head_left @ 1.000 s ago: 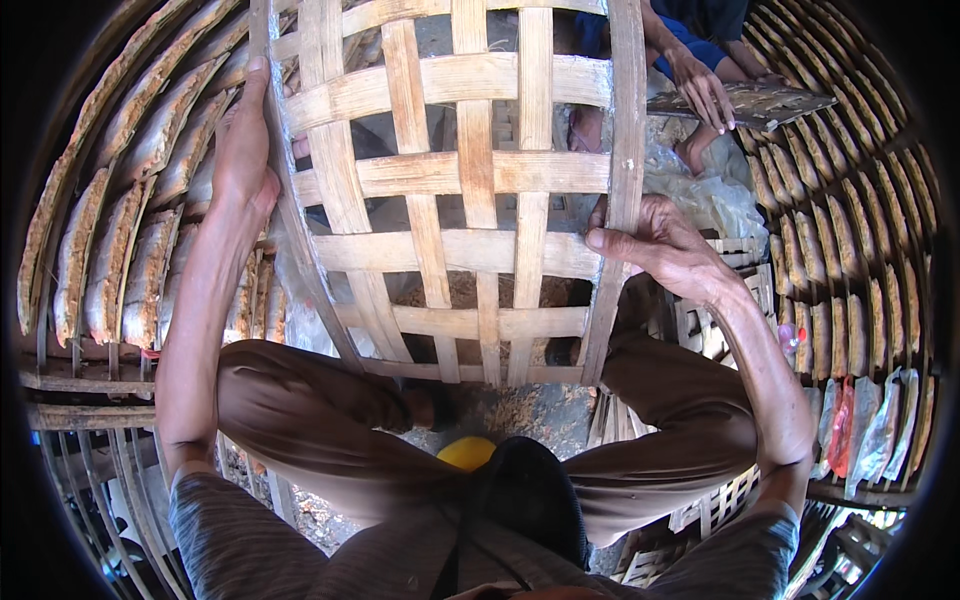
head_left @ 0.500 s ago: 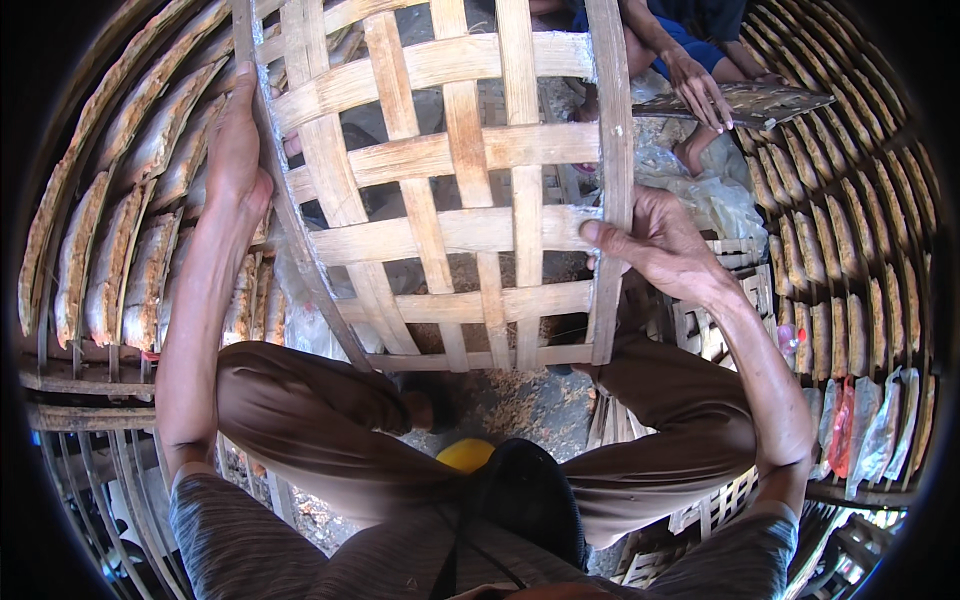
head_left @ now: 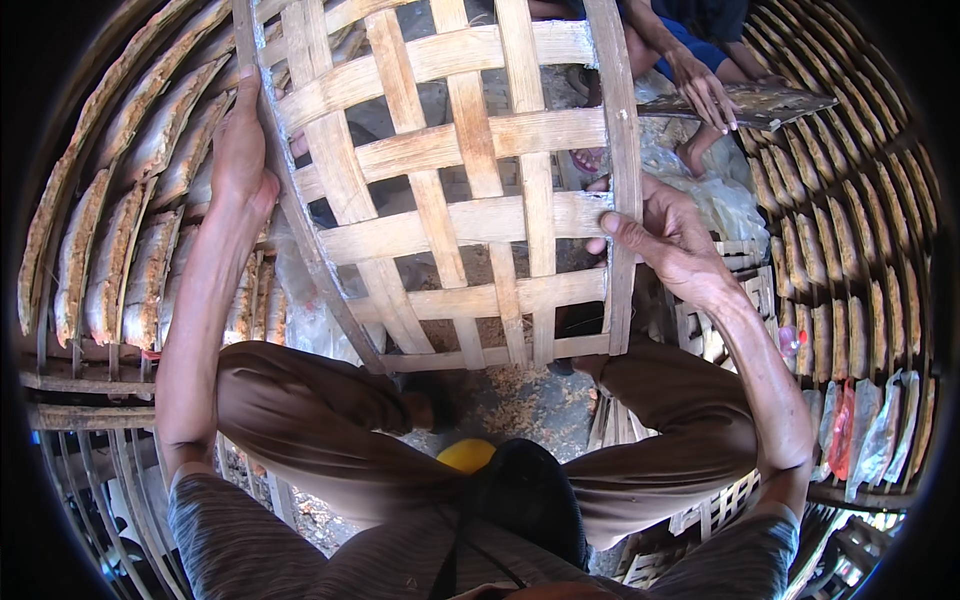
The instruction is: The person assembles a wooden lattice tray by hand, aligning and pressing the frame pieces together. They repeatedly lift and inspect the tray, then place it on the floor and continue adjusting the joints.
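Observation:
A woven bamboo lattice panel (head_left: 460,226) with narrow wooden side rails is held up in front of me, above and beyond my knees. My left hand (head_left: 241,160) is closed round its left rail, thumb along the outer side. On the opposite side my right hand (head_left: 680,245) grips the right rail, with the thumb on the near face and fingertips showing through a gap behind it. Pale strips cross over and under each other, and white residue lines the inner edges of the rails. The panel's far end runs out of the picture.
Racks of brownish slabs (head_left: 130,270) curve along the left, and similar rows (head_left: 850,250) fill the right. At the far right a person's hand (head_left: 708,95) rests on a dark flat panel (head_left: 775,104). Plastic bags (head_left: 875,430) hang right; shavings (head_left: 525,405) litter the floor.
The lattice panel has shifted slightly to the right, its lower right corner rising a little. My right hand has moved slightly right with it; both hands keep their grip.

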### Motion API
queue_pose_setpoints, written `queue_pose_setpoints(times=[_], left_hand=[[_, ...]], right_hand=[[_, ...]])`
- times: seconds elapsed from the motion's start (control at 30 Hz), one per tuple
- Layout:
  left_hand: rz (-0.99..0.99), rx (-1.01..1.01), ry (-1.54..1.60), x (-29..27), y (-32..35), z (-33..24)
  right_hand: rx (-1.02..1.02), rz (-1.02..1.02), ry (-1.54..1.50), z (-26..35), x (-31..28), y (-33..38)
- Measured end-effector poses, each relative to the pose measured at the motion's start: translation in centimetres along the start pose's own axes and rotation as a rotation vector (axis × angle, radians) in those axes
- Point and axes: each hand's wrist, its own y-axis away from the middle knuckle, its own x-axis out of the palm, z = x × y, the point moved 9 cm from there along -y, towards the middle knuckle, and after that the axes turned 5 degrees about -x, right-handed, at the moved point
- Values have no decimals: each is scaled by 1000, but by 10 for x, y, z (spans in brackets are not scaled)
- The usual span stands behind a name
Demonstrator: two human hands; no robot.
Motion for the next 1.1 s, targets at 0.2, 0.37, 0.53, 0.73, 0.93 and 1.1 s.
queue_pose_setpoints(times=[0.2,0.37,0.53,0.73,0.93,1.1], left_hand=[[29,13,8,-11,-11,1],[-19,17,9,-3,-1,-7],[49,-21,-2,-6,-4,-1],[62,-8,60,-4,-10,0],[39,-25,18,-10,-12,1],[38,2,27,-2,-5,-4]], right_hand=[[57,-11,45,-3,-4,-3],[78,-42,-52,5,-5,4],[287,71,247,0,-8,4],[-20,-102,-101,7,-13,1],[107,0,-16,4,-7,2],[45,4,-155,-4,-11,2]])
